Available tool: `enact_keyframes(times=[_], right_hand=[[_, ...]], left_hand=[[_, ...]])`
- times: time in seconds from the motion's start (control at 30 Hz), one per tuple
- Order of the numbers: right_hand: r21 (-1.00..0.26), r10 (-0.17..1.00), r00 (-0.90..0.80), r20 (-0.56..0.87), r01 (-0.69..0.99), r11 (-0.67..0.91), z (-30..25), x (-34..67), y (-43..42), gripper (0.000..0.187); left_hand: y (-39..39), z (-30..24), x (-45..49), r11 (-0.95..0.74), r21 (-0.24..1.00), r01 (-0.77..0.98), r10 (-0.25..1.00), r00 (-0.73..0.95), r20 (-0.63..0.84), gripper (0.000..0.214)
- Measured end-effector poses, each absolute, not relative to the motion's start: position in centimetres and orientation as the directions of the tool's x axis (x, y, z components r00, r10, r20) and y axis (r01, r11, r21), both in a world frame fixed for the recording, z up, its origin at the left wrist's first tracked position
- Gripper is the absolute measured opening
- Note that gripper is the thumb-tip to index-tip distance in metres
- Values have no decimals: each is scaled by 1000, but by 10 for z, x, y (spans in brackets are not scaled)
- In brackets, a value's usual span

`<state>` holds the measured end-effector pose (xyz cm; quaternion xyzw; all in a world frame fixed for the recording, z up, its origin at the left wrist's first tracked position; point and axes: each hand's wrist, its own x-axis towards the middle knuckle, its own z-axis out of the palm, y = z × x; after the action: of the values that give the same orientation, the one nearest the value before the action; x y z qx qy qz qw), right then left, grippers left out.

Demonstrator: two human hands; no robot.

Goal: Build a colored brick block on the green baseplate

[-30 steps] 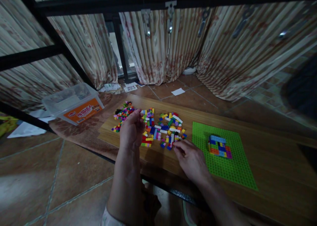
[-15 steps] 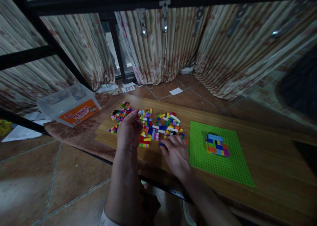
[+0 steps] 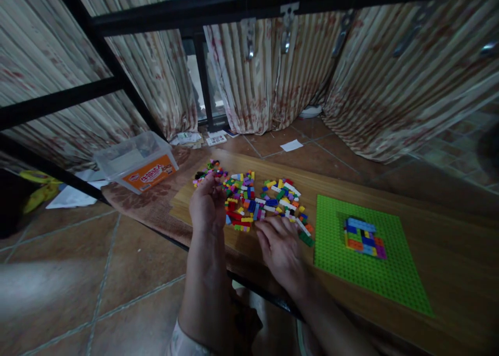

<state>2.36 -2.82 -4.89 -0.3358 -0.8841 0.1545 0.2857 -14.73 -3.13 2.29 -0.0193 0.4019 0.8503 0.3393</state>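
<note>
My left hand (image 3: 208, 205) hovers over the left part of a pile of loose toy building bricks (image 3: 268, 202), palm turned inward. Its fingers are curled together, and whatever they may hold cannot be made out. At the near edge of the pile lies my right hand (image 3: 281, 244), back up, its fingers stretched over the bricks and the thumb a little apart. To its right rests a green baseplate (image 3: 335, 260). A low block of multicoloured bricks (image 3: 364, 237) sits on that plate. A dark green brick (image 3: 306, 239) shows just beside the right hand.
A clear plastic box (image 3: 137, 161) with an orange label stands at the left on a brown cloth (image 3: 128, 205). The bricks and plate lie on a wooden board (image 3: 440, 241). Striped curtains (image 3: 249, 86) and a dark metal frame (image 3: 99, 80) are behind; papers (image 3: 291, 145) lie beyond the board.
The view has turned left, so the scene sits farther right. My right hand has shifted left relative to the plate, uncovering bricks beside it. The left hand stays over the pile, fingers curled.
</note>
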Motion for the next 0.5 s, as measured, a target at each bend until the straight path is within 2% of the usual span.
enact_keyframes(times=[0.17, 0.33, 0.5], right_hand=[[-461, 707, -603, 370, 542, 703, -49, 0, -34, 22], [-399, 713, -586, 386, 591, 702, -56, -13, -36, 34], [-370, 713, -560, 422, 611, 699, -61, -14, -33, 24]], left_hand=[[-36, 25, -153, -491, 624, -607, 535, -776, -334, 11], [-43, 26, -163, -486, 607, -629, 555, -759, -341, 9], [-48, 26, -171, -491, 588, -643, 580, -745, -330, 9]])
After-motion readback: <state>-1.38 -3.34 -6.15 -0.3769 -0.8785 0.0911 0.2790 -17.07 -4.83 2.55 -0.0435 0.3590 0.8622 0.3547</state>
